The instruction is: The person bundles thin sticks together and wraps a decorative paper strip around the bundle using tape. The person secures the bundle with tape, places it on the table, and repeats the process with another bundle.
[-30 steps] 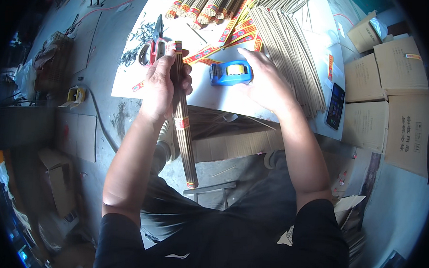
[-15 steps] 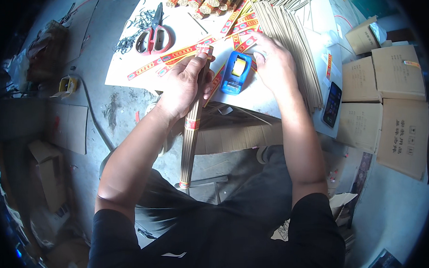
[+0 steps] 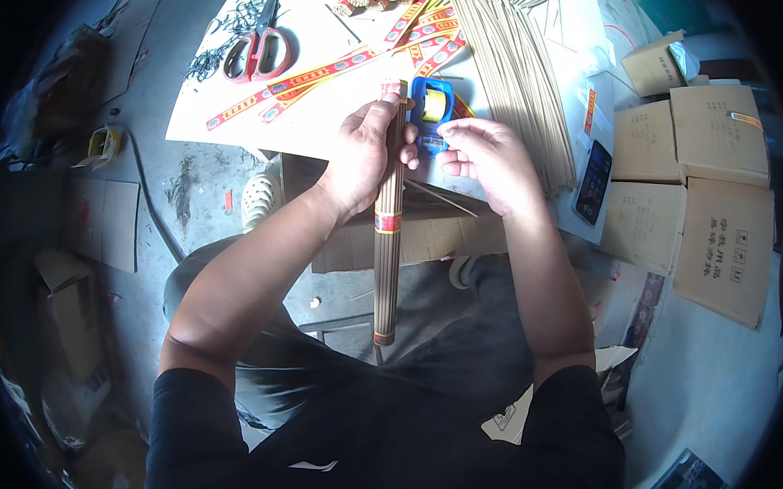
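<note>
the left hand [image 3: 365, 152] is clamped round the stick bundle [image 3: 386, 279], likely so its top sits beside the tape dispenser [image 3: 432, 124] on the table [image 3: 291, 137]; the right hand [image 3: 493, 164], apart, curls near the dispenser (pinching anything? can't tell).

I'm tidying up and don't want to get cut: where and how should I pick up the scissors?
Best by the red handles, coming from the near side of the table. The scissors lie with both finger loops toward that side and the dark blades pointing away, so fingers should stay clear of the edges.
</note>
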Demonstrator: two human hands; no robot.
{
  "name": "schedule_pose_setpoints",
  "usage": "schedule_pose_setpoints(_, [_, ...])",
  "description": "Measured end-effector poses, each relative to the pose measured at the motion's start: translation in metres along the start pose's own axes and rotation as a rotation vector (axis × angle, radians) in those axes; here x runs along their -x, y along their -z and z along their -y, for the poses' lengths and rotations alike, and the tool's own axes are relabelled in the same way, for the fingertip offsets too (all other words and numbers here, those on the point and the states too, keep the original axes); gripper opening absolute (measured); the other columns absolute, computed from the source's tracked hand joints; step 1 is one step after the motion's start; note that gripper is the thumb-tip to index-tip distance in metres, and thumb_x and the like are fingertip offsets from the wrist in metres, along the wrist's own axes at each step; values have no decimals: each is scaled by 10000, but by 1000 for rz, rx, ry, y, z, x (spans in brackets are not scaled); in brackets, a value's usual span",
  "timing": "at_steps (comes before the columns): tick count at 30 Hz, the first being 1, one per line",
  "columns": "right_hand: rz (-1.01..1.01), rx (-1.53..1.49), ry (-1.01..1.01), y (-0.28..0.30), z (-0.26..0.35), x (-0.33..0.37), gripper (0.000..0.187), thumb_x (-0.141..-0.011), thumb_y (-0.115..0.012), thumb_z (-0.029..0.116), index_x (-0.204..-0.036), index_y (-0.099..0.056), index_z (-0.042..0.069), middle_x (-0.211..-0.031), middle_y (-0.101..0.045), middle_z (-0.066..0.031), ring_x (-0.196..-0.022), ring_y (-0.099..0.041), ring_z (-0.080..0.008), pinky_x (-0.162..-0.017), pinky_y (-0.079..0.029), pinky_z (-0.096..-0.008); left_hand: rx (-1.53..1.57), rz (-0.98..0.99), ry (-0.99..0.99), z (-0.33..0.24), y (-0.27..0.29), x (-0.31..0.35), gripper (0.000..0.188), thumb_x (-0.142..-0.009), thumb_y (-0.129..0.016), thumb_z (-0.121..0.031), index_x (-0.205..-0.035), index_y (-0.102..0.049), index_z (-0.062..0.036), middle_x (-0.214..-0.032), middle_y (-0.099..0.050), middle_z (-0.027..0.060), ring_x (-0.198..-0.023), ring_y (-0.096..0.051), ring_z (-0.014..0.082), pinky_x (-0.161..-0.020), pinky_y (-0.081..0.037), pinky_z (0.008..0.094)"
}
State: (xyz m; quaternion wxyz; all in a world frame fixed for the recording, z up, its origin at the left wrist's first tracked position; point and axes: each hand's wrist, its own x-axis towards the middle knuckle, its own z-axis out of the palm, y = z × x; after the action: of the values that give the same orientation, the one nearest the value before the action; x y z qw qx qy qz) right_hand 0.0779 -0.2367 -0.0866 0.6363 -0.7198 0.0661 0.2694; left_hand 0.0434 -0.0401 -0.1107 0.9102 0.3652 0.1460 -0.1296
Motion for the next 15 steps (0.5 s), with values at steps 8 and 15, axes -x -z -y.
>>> schedule_pose_setpoints(8, [-61, -1, 15, 1, 0, -2, 243, -1000, -742, 153, -1160, -724, -29, -1038, -740, -93, -893, -718, -158, -809, -624, -312, 10, -34, -57, 16, -6, -5, 356, -1142, -516, -361, -1180, -540, -8, -877, -604, 113, -675, -565, 190, -686, -550, 369])
schedule_pose_setpoints(15, [-120, -7, 48, -6, -1, -7, 203, -992, -734, 125, -1089, -724, -53, -953, -738, -93, -817, -711, -141, -736, -622, -291, -50, -34, -64, 18, -5, -6, 402, -1130, -498, -383, -1243, -543, 0, -881, -587, 91, -702, -553, 178, -727, -558, 373])
